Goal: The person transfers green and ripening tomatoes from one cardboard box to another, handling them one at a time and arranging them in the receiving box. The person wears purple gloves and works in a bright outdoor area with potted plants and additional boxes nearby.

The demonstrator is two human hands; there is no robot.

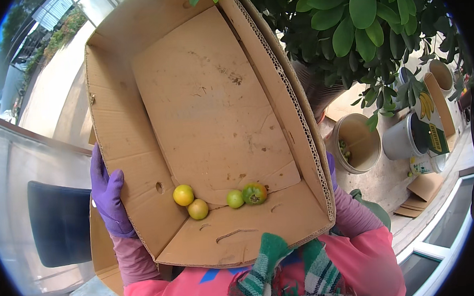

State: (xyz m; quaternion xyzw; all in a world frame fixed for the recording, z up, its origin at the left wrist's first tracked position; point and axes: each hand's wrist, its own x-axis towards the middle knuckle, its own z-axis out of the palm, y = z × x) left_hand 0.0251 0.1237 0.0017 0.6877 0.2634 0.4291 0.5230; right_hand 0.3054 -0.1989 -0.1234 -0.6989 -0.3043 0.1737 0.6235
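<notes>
I hold a large open cardboard box [207, 111] up in front of my chest, tilted so that its inside faces me. My left hand [110, 198], in a purple glove, is closed on the box's left side, with the thumb up near its edge. Only a strip of my right hand [332, 170], also purple-gloved, shows at the right side; the box hides its fingers. Low in the box lie a yellow tomato [183, 195], a yellowish-green tomato [198, 209], a small green tomato [235, 198] and a larger green-and-orange tomato [255, 193].
Leafy branches [360, 18] hang at the upper right. Beyond the right side stand a bucket [357, 142] with small green fruits inside, a grey bucket [404, 138] and a printed carton [431, 115]. A dark blue chair back [61, 222] and another cardboard box [106, 256] are at the left.
</notes>
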